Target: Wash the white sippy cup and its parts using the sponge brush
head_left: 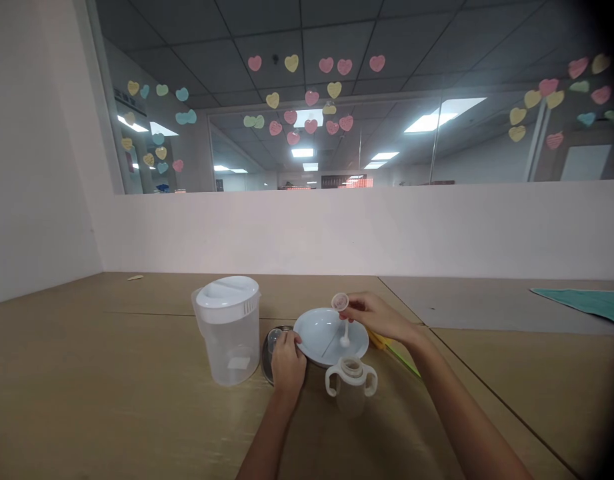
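My right hand (374,313) pinches a round pale bottle top (340,302) with its open side facing me. Below it hangs a white stem with a rounded end (345,341), over the white bowl (314,327); whether the two are joined I cannot tell. My left hand (289,363) is closed at a small clear plastic cap (273,340), above a dark metal dish (267,367) at the bowl's left. In front of the bowl stands a clear baby bottle (351,387) with two white handles, upright, its mouth uncovered.
A clear pitcher with a white lid (230,333) stands left of my left hand. Behind my right wrist lies something yellow (378,339) with a green stem (405,361). A teal cloth (587,303) lies far right. A low white wall (337,233) with windows closes off the back.
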